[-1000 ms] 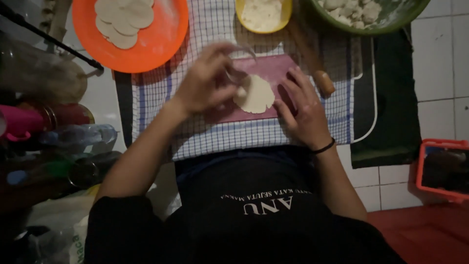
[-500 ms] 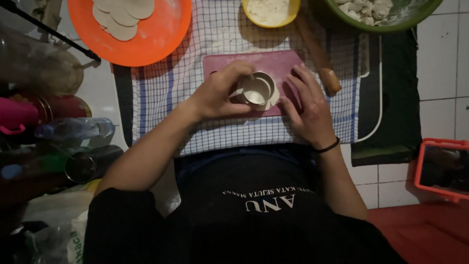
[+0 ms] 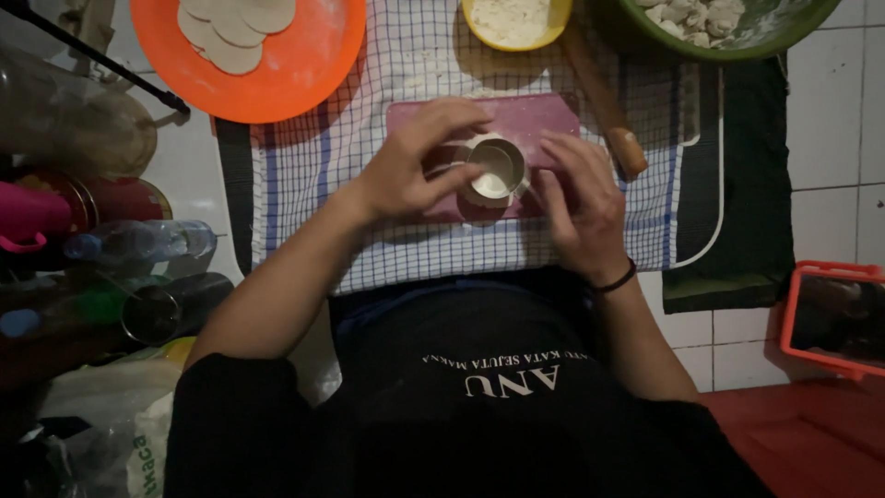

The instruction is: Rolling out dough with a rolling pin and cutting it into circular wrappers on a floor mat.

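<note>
Left hand [image 3: 410, 171] has its grip closed around a round metal cutter [image 3: 495, 171], pressing it onto a pink cutting board [image 3: 544, 120] at centre. Right hand [image 3: 576, 198] lies flat at the cutter's 3 o'clock, fingers spread and clamped on nothing, likely steadying the board. Board sits on a checked cloth [image 3: 406, 65] (probably to stop sliding). Orange plate [image 3: 313, 65] with dough rounds [image 3: 235, 28] at 10 o'clock; yellow flour bowl [image 3: 516, 23] at 12; rolling pin [image 3: 604, 101] at 1; green bowl [image 3: 728, 32] beyond.

Orange-cased phone screen [image 3: 837, 318] (dark) at far right edge.
</note>
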